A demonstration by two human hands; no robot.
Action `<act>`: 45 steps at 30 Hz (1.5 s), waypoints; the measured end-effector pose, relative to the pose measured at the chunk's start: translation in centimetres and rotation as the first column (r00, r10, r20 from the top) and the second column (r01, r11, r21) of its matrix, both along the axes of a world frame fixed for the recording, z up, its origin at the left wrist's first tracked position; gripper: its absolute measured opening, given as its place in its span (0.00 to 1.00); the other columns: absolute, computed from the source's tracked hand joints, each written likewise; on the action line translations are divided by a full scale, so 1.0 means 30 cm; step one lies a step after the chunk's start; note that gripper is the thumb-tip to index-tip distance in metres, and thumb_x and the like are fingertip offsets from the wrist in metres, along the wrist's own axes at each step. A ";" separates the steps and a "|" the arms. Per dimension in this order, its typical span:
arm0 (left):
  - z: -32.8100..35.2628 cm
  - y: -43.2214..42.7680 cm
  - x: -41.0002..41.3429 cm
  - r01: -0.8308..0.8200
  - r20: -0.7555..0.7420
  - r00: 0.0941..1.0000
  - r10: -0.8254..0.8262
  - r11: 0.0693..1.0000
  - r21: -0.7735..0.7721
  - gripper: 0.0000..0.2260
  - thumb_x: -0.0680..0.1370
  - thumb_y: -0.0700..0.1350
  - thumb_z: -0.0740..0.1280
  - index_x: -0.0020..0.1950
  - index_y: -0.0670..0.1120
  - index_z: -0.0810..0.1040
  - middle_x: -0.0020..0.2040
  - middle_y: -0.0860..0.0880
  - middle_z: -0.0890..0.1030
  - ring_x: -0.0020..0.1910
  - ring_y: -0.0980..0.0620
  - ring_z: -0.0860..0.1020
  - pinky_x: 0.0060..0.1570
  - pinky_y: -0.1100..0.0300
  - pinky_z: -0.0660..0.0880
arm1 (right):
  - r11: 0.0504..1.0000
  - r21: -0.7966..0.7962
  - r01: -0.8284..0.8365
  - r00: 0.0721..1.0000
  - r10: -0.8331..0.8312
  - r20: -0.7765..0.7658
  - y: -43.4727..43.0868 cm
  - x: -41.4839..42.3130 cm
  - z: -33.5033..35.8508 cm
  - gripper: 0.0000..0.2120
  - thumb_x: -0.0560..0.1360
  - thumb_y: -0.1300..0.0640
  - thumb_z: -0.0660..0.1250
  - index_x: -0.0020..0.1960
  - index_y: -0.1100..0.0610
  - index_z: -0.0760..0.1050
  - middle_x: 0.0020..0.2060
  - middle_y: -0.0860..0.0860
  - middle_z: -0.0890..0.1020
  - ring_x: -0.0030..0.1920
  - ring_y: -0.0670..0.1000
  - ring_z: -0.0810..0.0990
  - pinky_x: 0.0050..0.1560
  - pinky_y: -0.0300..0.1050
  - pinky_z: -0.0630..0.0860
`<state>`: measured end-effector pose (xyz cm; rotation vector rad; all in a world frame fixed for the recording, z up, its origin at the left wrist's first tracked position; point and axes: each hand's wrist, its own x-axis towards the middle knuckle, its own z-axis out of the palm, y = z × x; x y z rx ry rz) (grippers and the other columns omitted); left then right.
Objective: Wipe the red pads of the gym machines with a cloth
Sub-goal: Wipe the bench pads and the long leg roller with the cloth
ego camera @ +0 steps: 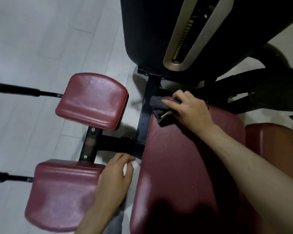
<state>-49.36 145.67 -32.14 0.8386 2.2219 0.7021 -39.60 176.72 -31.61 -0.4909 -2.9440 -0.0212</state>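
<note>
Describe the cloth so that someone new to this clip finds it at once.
Find the long red pad in the middle. At its far end, the right hand holds the cloth down. It is the only dark, crumpled thing there, against the pad's smooth red surface.

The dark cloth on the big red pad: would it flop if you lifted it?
Probably floppy: the dark crumpled cloth bunches in folds under the right hand and sags over the edge of the long dark-red vinyl pad. Likely light, since one hand alone holds it. It should slide easily; the pad looks smooth and shiny.
</note>
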 end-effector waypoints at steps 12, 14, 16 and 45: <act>0.065 0.125 0.049 -0.148 -0.109 0.984 0.140 0.986 -0.071 0.08 0.79 0.44 0.65 0.49 0.58 0.78 0.47 0.63 0.78 0.44 0.59 0.77 0.37 0.61 0.70 | 0.912 -0.271 -0.308 0.951 0.305 -0.053 -0.287 0.082 -0.058 0.20 0.74 0.57 0.74 0.65 0.49 0.79 0.55 0.52 0.80 0.43 0.53 0.76 0.32 0.46 0.75; 0.073 0.118 0.050 -0.175 -0.114 0.980 0.162 0.978 -0.114 0.08 0.80 0.45 0.65 0.50 0.59 0.79 0.48 0.65 0.78 0.44 0.61 0.77 0.38 0.64 0.69 | 0.905 -0.236 -0.353 0.935 0.349 -0.059 -0.181 0.036 -0.068 0.19 0.76 0.59 0.71 0.66 0.49 0.78 0.53 0.53 0.79 0.43 0.54 0.77 0.30 0.47 0.74; 0.076 0.114 0.046 -0.186 -0.108 0.979 0.172 0.974 -0.127 0.09 0.79 0.45 0.65 0.50 0.60 0.80 0.48 0.65 0.79 0.45 0.63 0.77 0.39 0.64 0.69 | 0.948 -0.171 -0.269 0.963 0.258 -0.081 -0.054 -0.044 -0.055 0.18 0.75 0.58 0.73 0.63 0.49 0.80 0.51 0.53 0.80 0.43 0.55 0.78 0.28 0.46 0.72; 0.125 -0.305 0.026 0.032 -0.273 0.962 -0.032 0.999 -0.004 0.07 0.80 0.41 0.66 0.51 0.52 0.82 0.47 0.58 0.81 0.45 0.54 0.77 0.38 0.56 0.74 | 0.925 -0.149 0.348 0.915 -0.370 -0.162 -0.352 0.051 -0.042 0.23 0.70 0.59 0.77 0.64 0.49 0.81 0.50 0.51 0.78 0.43 0.54 0.80 0.33 0.47 0.78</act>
